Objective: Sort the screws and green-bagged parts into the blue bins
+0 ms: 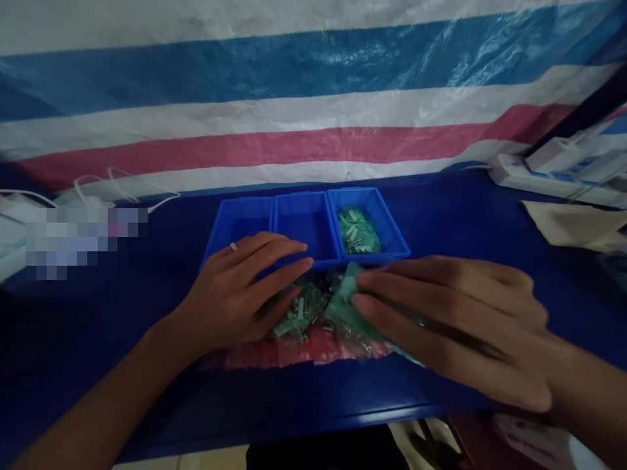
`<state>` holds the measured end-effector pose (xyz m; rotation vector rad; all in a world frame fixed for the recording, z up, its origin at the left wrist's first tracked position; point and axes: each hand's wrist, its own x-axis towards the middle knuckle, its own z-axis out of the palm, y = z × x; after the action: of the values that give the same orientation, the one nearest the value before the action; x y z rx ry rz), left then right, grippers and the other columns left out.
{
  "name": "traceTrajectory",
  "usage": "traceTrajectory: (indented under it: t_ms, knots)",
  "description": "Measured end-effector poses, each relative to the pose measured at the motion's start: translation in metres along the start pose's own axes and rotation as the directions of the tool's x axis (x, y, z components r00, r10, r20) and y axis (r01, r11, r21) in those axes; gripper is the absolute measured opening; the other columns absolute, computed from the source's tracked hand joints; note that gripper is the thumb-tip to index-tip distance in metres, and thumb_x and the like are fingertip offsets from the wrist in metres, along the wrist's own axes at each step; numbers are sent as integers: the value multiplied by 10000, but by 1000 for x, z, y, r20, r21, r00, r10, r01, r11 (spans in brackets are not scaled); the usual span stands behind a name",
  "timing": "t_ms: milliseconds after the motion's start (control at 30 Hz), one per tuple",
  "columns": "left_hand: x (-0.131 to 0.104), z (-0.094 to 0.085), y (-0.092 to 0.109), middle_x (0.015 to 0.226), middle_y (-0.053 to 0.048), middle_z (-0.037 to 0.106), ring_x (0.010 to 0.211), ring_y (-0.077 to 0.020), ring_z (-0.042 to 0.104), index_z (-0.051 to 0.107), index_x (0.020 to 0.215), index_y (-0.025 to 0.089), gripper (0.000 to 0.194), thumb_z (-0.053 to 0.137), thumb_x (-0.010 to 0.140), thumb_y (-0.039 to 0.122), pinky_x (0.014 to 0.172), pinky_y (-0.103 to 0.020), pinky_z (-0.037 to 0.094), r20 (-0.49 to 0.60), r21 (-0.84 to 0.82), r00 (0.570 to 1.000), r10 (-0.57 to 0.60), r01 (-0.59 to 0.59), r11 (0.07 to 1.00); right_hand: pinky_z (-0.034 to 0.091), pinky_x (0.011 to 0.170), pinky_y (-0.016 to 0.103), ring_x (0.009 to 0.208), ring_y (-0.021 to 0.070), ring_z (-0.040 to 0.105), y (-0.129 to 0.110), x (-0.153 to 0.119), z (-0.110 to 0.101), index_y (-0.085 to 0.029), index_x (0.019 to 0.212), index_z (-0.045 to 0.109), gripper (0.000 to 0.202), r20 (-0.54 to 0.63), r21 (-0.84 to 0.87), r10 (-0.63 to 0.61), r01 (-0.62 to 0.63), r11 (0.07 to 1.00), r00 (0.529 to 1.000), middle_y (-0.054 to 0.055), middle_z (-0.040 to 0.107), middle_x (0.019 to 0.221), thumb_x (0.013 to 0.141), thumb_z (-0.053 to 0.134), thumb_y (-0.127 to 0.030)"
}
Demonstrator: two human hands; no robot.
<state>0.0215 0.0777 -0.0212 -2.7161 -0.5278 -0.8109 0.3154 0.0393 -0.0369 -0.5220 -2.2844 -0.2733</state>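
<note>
My right hand [455,307] pinches a green plastic bag [345,297] between thumb and fingers, over the right side of a pile. My left hand [240,287], with a ring on one finger, reaches over the pile's left side, its fingers stretched and slightly apart. Beneath it lie clear-green bags [301,313] with small metal pieces inside. Red plastic bags [298,352] lie along the pile's front edge. Behind the pile, the right blue bin [399,241] holds green bags with metal parts. My left hand partly covers the left blue bin [220,215] and the middle blue bin [306,196].
All this stands on a dark blue table [294,398]. A striped tarp [313,111] hangs behind it. White cables [122,186] lie at the left. A white power strip [529,173] with plugs and a sheet of brown paper [573,222] are at the right.
</note>
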Motion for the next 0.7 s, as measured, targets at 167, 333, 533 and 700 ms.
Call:
traceTrajectory:
  t_ms: [167,333,533,700]
  knots:
    - [0,0,-5,1323,-117,750,1205,-280,741,628,1342,231,364,646,989,148,1040,-466,630,31,29,999,-35,34,999,624,682,292,936,179,748,4,19,8,-232,1029,815,245,139,-239,-297,323,916,945,55,833,1033,1015,591,-132]
    - [1,4,-7,1259,-122,759,1097,-287,759,666,1264,220,300,640,983,118,922,-450,650,-2,82,995,-99,98,992,589,730,401,897,248,732,7,22,15,-99,1099,795,422,269,-77,-209,238,968,940,145,813,1036,1111,495,-395]
    - [0,3,-8,1233,-71,770,1014,-232,772,717,1161,224,175,639,1016,164,861,-379,646,-71,121,967,-246,254,960,598,903,433,1017,270,734,46,17,-1,-126,1255,743,294,112,-28,190,-188,982,975,157,788,1127,1081,559,-273]
    - [-4,6,-12,1214,-54,777,1014,-234,780,730,1123,239,167,646,1001,164,849,-372,640,-86,90,955,-285,292,952,574,1033,405,1173,309,741,88,28,-4,-119,1303,755,388,529,-63,342,-366,928,776,185,753,1345,932,793,-228]
